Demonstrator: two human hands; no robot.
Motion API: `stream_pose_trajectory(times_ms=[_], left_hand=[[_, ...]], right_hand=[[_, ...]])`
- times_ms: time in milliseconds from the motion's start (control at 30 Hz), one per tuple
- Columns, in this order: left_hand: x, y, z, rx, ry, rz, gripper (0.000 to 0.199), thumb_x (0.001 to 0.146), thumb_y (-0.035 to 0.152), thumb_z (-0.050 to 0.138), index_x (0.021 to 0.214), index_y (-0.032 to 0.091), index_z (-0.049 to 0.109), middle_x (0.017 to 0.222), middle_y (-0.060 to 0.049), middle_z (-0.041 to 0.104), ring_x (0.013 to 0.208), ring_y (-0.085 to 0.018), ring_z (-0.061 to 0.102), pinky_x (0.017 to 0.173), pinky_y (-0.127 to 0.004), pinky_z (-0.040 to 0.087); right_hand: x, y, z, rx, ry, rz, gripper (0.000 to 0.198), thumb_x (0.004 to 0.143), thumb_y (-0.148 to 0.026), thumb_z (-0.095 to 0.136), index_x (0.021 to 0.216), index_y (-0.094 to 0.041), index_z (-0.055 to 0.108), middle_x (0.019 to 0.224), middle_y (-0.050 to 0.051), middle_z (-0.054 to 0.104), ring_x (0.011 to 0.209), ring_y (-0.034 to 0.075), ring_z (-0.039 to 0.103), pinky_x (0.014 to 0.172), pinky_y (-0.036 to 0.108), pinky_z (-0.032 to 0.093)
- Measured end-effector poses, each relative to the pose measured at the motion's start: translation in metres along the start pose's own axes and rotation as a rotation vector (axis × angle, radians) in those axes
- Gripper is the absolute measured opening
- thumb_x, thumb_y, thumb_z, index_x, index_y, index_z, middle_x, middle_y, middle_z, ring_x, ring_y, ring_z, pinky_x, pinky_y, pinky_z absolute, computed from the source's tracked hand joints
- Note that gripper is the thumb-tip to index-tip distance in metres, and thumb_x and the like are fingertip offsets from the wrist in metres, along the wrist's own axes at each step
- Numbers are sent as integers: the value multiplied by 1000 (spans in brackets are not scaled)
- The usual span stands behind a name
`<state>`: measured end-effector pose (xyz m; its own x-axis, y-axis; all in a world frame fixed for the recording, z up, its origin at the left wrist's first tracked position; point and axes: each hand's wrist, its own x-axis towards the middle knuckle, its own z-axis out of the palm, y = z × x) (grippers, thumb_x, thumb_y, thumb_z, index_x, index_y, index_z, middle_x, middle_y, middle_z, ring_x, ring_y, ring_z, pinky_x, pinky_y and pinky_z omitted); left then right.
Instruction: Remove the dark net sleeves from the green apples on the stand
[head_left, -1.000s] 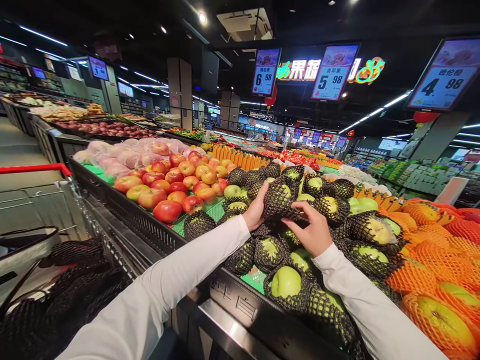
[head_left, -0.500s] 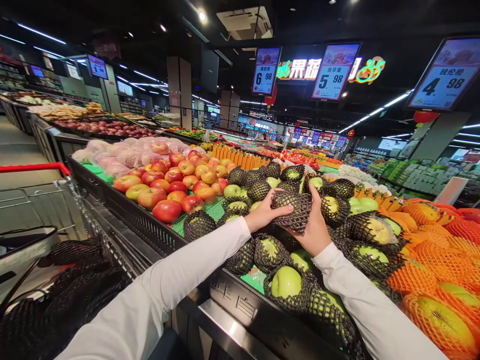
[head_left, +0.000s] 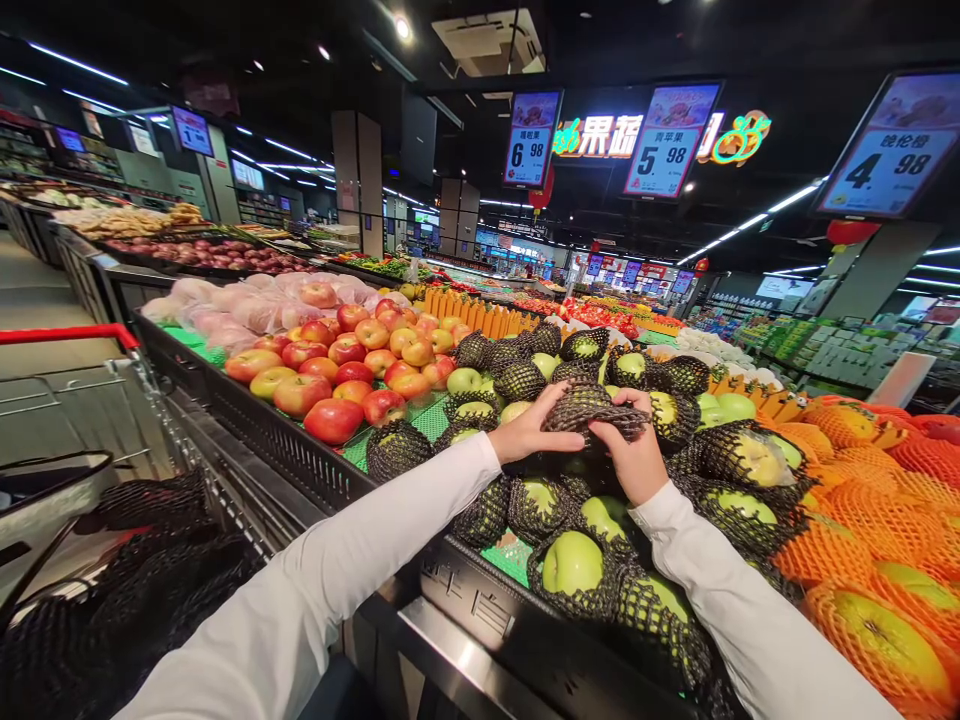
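A green apple in a black foam net [head_left: 577, 400] is held above the heap of green apples; the net hides nearly all of the fruit. My left hand [head_left: 532, 428] wraps round its left side, thumb along the bottom. On the right, my right hand [head_left: 634, 450] pinches the bunched end of the foam net [head_left: 628, 418] between thumb and fingers. Below lie more green apples [head_left: 572, 563], several of them partly showing out of black nets. Another netted apple [head_left: 397, 450] rests left of my left hand.
Red apples [head_left: 334, 421] fill the display left of the green ones. Fruit in orange nets [head_left: 885, 635] lies on the right. A black crate edge [head_left: 480, 610] runs along the front. At left stands a cart with a red handle [head_left: 67, 334] and loose black nets [head_left: 150, 590] in it.
My right hand has turned and shifted from cupping the apple's right side to pinching the net's end, which is now drawn out to the right. My left hand keeps its hold.
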<state>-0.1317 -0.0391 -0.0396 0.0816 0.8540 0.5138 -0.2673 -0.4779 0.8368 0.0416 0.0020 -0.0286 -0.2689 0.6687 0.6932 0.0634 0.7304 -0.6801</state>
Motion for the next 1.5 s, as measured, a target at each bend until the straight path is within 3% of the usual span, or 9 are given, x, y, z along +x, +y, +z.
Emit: stream_pose_trajectory(times_ms=[267,433,600,800,933,1067,1167,1300,1500], left_hand=[[5,-6,-2,131,23,16,69,61,33,89,122,20,60,130,-11,59,130,-31,52,116,-47,33],[0,0,3,140,-85,108,105,63,28,88,150,25,29,138,-14,55,125,-29,57,112,-46,39],[-3,3,-1,490,-164,351,121,61,29,90,158,26,17,153,-14,37,142,-32,39,122,-46,23],[-9,8,3,796,-316,436,88,68,41,84,146,28,45,144,-13,41,138,-33,41,119,-44,31],[-16,24,6,859,-79,474,63,77,43,76,134,26,54,130,-12,50,131,-30,46,115,-42,35],[-27,62,-29,998,245,538,55,81,40,72,129,24,53,125,-11,51,123,-28,48,113,-43,35],[-41,87,-80,1216,376,457,60,76,41,76,129,22,53,125,-12,49,121,-30,49,110,-44,38],[-57,93,-136,1619,232,128,63,79,40,73,136,25,51,138,-15,42,120,-33,53,101,-45,46],[-59,66,-148,2098,-92,-298,73,77,33,75,144,27,45,143,-19,42,115,-37,58,87,-44,51]], right_hand=[[-5,-2,9,400,25,372,51,71,-56,67,106,-27,44,97,1,57,77,18,58,50,25,46],[-1,0,4,375,54,332,42,71,-50,62,101,-26,46,97,1,53,74,16,53,45,21,39],[-1,11,1,173,-39,127,31,81,-47,57,100,-25,45,93,1,53,79,17,54,61,27,47],[-3,21,1,71,-15,58,41,81,-46,58,114,-25,46,101,3,59,90,22,60,86,41,50],[-6,10,6,130,19,39,66,82,-51,63,136,-26,34,107,6,59,92,21,62,80,38,54],[-7,7,9,166,5,24,74,85,-53,62,144,-29,23,116,8,55,93,19,64,76,34,56],[-4,13,8,153,16,13,73,85,-55,63,143,-28,25,115,8,56,94,19,64,75,34,57],[3,19,4,137,43,13,75,83,-57,65,141,-28,26,113,8,56,92,20,64,70,33,57],[1,13,3,138,35,8,75,83,-57,66,140,-29,27,114,8,55,92,19,64,67,30,56]])
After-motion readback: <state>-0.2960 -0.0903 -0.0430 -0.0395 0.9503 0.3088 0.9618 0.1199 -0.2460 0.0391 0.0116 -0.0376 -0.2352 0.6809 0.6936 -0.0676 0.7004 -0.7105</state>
